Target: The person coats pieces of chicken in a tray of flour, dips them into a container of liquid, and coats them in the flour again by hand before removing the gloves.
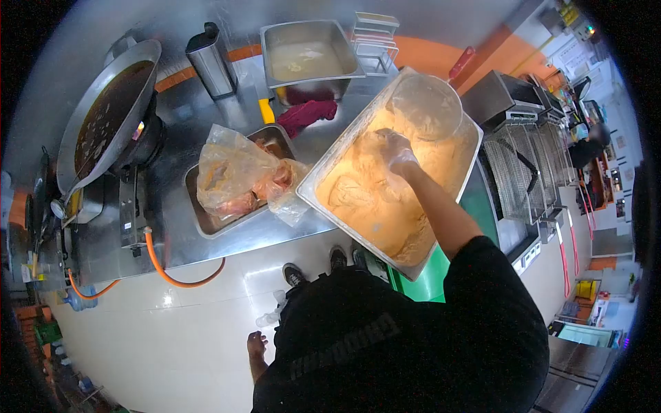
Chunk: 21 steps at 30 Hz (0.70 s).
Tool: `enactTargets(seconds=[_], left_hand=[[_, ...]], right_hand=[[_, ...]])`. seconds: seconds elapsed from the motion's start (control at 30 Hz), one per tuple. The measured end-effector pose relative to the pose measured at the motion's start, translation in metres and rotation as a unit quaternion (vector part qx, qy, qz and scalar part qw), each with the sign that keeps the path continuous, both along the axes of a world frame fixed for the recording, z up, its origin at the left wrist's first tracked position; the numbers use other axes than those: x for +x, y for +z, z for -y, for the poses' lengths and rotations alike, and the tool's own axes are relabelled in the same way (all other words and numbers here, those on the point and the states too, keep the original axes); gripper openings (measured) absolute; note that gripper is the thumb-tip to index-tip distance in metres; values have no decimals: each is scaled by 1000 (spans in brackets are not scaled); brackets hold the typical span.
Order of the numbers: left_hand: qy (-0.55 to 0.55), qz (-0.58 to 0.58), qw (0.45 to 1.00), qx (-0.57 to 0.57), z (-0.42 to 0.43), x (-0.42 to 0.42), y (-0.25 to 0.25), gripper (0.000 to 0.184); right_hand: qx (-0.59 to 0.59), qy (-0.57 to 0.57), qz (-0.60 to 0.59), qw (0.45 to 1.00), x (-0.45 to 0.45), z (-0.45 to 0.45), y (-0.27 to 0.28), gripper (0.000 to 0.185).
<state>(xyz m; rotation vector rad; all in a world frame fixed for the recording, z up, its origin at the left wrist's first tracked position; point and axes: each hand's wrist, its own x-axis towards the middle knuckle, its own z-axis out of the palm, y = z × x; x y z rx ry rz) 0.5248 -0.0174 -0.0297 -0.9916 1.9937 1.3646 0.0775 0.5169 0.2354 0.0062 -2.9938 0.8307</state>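
My right hand (397, 147) reaches into a large tub (318, 196) of pale orange flour (358, 186). It looks covered by a thin clear glove, dusted with flour. Its fingers bend down toward the flour, and whatever they may hold is hidden. At the tub's far end lies a round clear bowl (427, 107), coated in flour. Low at my side hangs my left hand (257, 344), its fingers loosely curled with nothing visible in them. Left of the tub, a steel tray (200, 219) holds a plastic bag (231, 162) with raw meat (237, 205).
A wok (148, 65) of dark liquid stands on a burner at left, with an orange hose (157, 258) below. A deep steel pan (303, 79), a dark red cloth (306, 117) and a steel canister (211, 65) sit behind. Fryer baskets (513, 172) are at right.
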Motion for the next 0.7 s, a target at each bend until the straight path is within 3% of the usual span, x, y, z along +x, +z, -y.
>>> enactTargets(seconds=[0.03,0.07,0.13,0.23,0.37,0.4,0.5,0.6,0.7], left_hand=[[63,38,997,19,-2,-5,2,37],[124,77,989,37,-3,-8,6,37],[105,68,991,39,-2,-11,12,35],[93,50,994,37,3,-13,13,34],[109,40,992,52,5,-19,18,33],[94,33,994,44,8,-17,16,33],[76,22,996,30,13,-20,16,34],[89,33,995,34,10,-21,23,35],[79,35,996,34,11,-15,17,35]], right_hand=[[-5,-3,-37,999,1,0,0,43],[-26,26,31,999,4,-3,1,43],[-71,81,164,981,19,16,48,44],[17,193,142,971,10,-17,35,43],[234,97,81,964,-21,-61,-13,68],[247,87,163,951,-25,-56,-19,76],[265,35,186,946,-24,-40,-31,73],[149,90,72,982,-27,-49,-61,58],[65,130,102,984,-29,-51,-40,42]])
